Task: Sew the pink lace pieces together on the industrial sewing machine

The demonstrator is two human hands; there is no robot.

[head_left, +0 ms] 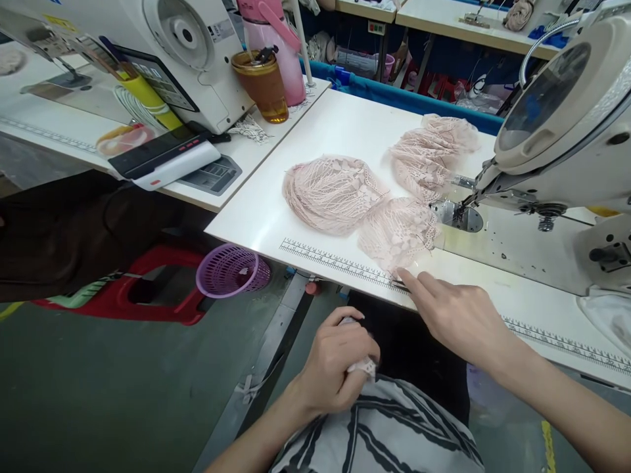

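My left hand is closed around a bunched piece of pale lace, held above my lap just off the table's front edge. At that edge my right hand has its fingers closed on a small dark metal tool, whose tip touches the printed ruler strip; the rest of the tool is hidden by the hand. Just beyond lies a pale pink lace piece. A larger lace bundle rests to its left, and another lace pile sits behind, beside the sewing machine's needle area.
The sewing machine fills the right side. At the back left stand a brown cup, a pink jug and a second machine. A purple basket and a red stool are below the table.
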